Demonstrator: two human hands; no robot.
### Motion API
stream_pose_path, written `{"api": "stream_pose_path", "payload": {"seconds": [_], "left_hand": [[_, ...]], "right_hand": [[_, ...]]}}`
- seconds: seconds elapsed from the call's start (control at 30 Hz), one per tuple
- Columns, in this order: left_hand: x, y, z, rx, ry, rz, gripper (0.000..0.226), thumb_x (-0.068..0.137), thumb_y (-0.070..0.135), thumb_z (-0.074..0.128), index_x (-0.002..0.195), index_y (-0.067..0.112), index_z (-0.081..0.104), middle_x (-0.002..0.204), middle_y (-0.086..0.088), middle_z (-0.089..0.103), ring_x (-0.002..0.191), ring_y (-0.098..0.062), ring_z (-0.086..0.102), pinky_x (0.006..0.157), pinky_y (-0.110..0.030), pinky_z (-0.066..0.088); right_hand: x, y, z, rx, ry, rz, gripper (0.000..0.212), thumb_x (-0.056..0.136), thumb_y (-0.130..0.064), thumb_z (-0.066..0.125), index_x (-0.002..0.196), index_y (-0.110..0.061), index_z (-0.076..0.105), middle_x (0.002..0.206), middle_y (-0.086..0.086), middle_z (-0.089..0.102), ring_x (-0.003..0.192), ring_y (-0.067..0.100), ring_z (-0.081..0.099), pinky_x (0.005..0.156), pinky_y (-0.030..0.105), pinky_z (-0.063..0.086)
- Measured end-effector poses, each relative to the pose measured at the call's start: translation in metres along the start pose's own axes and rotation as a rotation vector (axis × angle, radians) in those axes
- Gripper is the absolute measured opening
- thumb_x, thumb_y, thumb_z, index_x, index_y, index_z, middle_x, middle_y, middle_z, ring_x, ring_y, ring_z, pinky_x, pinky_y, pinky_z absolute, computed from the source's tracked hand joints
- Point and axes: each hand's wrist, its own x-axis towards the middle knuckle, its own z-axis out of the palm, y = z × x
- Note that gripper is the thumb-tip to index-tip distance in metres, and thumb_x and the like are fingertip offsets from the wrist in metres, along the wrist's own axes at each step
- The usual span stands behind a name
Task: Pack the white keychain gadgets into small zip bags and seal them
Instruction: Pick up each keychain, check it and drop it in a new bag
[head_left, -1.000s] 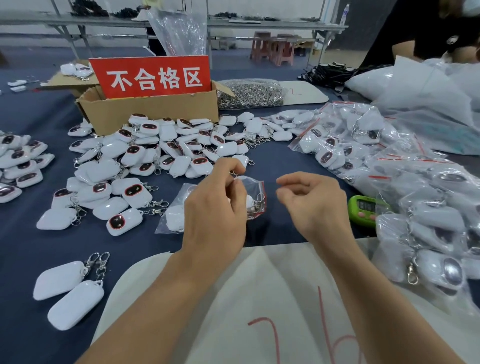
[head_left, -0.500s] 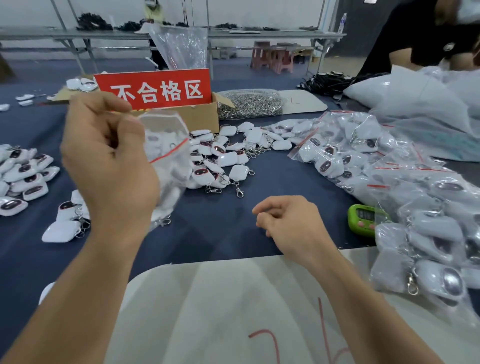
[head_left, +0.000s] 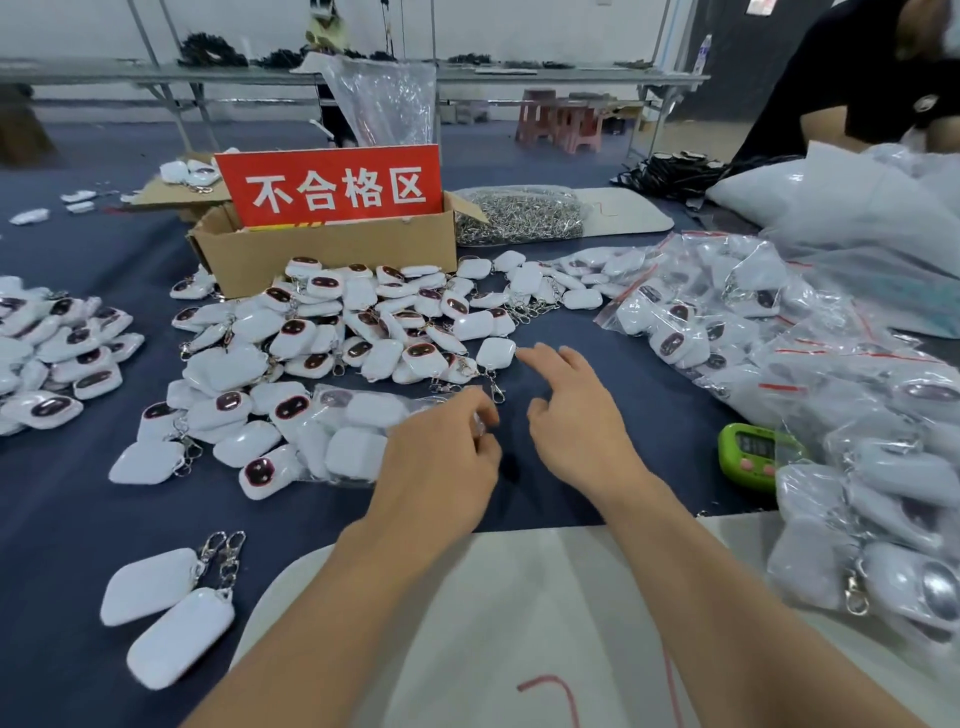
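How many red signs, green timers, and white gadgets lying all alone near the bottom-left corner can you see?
Red sign: 1
Green timer: 1
White gadgets lying apart, lower left: 2
Total: 4

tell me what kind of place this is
Probably a small factory packing workshop: loose white keychain gadgets heaped on a blue-covered table, a pile of filled zip bags at the right, and a cardboard box with a red sign reading 不合格区, a reject area.
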Motion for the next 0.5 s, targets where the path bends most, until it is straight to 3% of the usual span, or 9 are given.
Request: {"api": "stream_pose_path", "payload": {"seconds": [0.07,0.2,0.3,0.37,0.5], "left_hand": [[0.001,0.0,0.001,-0.004,-0.005,0.005,0.017,0.088,0.021,0.061,0.089,0.036,0.054,0.066,0.015,0.054,0.067,-0.001,0.051,0.062,-0.026,0.033],[0.001,0.0,0.003,0.048,-0.006,0.018,0.016,0.087,0.023,0.06,0.088,0.037,0.051,0.066,0.015,0.053,0.07,-0.007,0.049,0.063,-0.028,0.03],[0.002,0.0,0.002,0.067,-0.006,0.032,0.016,0.087,0.024,0.06,0.087,0.038,0.051,0.066,0.015,0.052,0.071,-0.009,0.048,0.06,-0.028,0.027],[0.001,0.001,0.001,0.079,-0.006,0.034,0.014,0.087,0.024,0.06,0.087,0.036,0.053,0.064,0.015,0.051,0.072,-0.01,0.049,0.06,-0.028,0.028],[-0.002,0.006,-0.002,0.123,-0.041,0.04,0.01,0.089,0.026,0.061,0.089,0.035,0.058,0.064,0.012,0.052,0.073,-0.012,0.051,0.063,-0.031,0.035]], "right_hand": [[0.014,-0.001,0.006,-0.051,-0.054,-0.039,0.069,0.093,0.001,0.048,0.157,-0.024,0.039,0.168,0.002,0.029,0.157,0.024,0.016,0.124,0.043,0.025],[0.039,-0.005,0.014,-0.186,-0.167,-0.093,0.075,0.095,-0.005,0.045,0.163,-0.029,0.025,0.173,-0.001,0.018,0.159,0.021,0.009,0.125,0.048,0.021],[0.044,-0.007,0.018,-0.23,-0.152,-0.13,0.061,0.099,-0.008,0.045,0.156,-0.025,0.042,0.166,0.0,0.036,0.152,0.022,0.03,0.121,0.045,0.028],[0.04,-0.009,0.016,-0.158,-0.069,-0.086,0.048,0.098,-0.012,0.052,0.145,-0.024,0.056,0.151,0.0,0.055,0.138,0.025,0.049,0.114,0.044,0.037],[0.021,-0.01,0.005,-0.144,0.044,0.029,0.024,0.096,-0.021,0.065,0.119,-0.025,0.065,0.124,0.001,0.066,0.114,0.026,0.057,0.095,0.04,0.046]]}}
